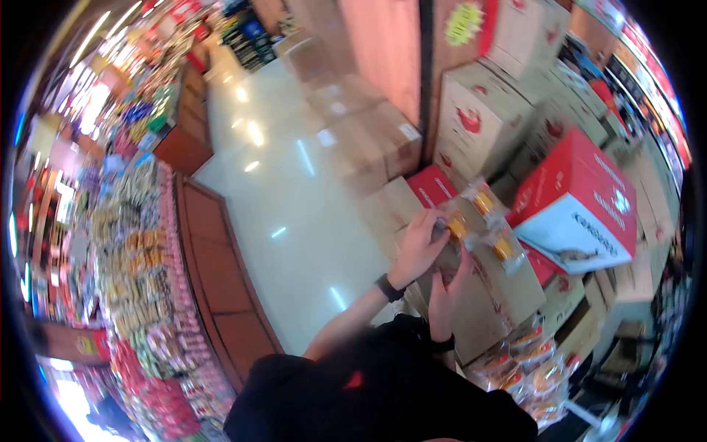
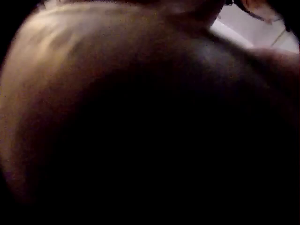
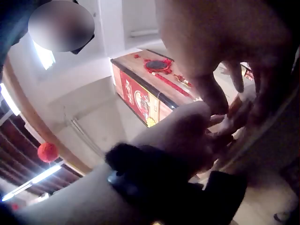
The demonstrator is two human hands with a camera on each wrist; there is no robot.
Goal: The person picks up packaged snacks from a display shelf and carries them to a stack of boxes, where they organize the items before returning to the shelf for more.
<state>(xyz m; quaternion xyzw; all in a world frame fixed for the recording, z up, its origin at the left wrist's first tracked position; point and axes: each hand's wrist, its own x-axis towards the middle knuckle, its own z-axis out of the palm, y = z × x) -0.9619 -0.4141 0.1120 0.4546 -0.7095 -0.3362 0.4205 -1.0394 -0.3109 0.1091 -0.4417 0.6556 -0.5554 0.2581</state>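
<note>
A small golden cake in a clear wrapper [image 1: 457, 227] lies between my two hands over a cardboard box [image 1: 508, 295]. My left hand [image 1: 420, 249], with a black band at the wrist, pinches the wrapper's near side. Just below it, my right hand [image 1: 449, 289] has its fingertips curled at the wrapper's lower end. In the right wrist view the right hand [image 3: 225, 42] reaches down from above, its fingers bent close to the left hand [image 3: 187, 131]. Two more wrapped cakes [image 1: 504, 247] rest on the box beside them. The left wrist view is mostly dark skin.
A red and white carton [image 1: 578, 206] stands right of the cakes. Several wrapped pastries [image 1: 541, 368] are heaped at the lower right. Stacked cartons [image 1: 479, 118] rise behind, and brown boxes [image 1: 368, 147] sit on the floor. A long goods counter [image 1: 213, 272] runs along the left.
</note>
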